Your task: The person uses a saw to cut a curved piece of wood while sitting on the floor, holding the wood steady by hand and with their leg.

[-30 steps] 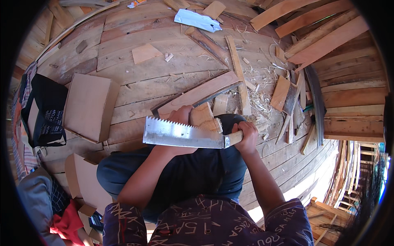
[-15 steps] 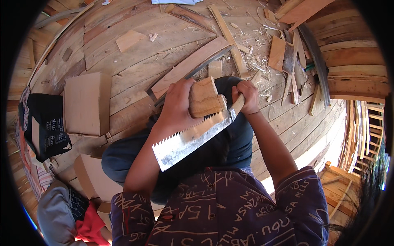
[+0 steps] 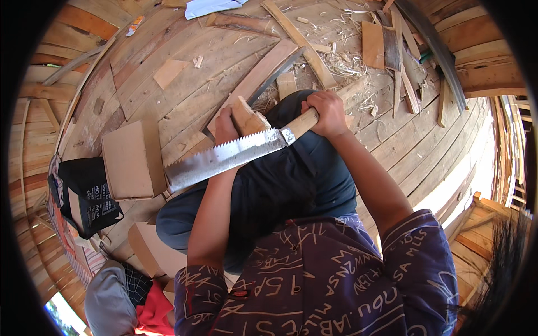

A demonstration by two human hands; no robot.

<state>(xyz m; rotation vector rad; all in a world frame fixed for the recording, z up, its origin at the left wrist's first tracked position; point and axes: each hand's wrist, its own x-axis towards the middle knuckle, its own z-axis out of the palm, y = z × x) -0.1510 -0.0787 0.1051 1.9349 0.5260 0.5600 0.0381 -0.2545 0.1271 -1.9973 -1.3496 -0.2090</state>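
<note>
My right hand (image 3: 328, 113) is closed round the wooden handle of a hand saw (image 3: 227, 157). Its broad metal blade reaches leftward across my left forearm, with the large teeth facing away from me. My left hand (image 3: 226, 126) grips a short wood block (image 3: 248, 117) by its left side, and the saw blade hides part of that hand. The block's rough, splintered end faces right, just beyond the blade near the handle. Whether blade and block touch, I cannot tell. Both are above my bent leg in dark trousers.
A long curved board (image 3: 255, 81) lies beyond my knee. Wood strips, offcuts and curled shavings (image 3: 347, 66) litter the floor at the far right. On the left stand a cardboard box (image 3: 130, 159) and a black bag (image 3: 87, 193). Grey and red cloth (image 3: 112, 299) lies lower left.
The saw has risen and turned flatter, its handle now showing more fully. My left hand has tilted the block and shifted it left, behind the blade. The whole view has also shifted.
</note>
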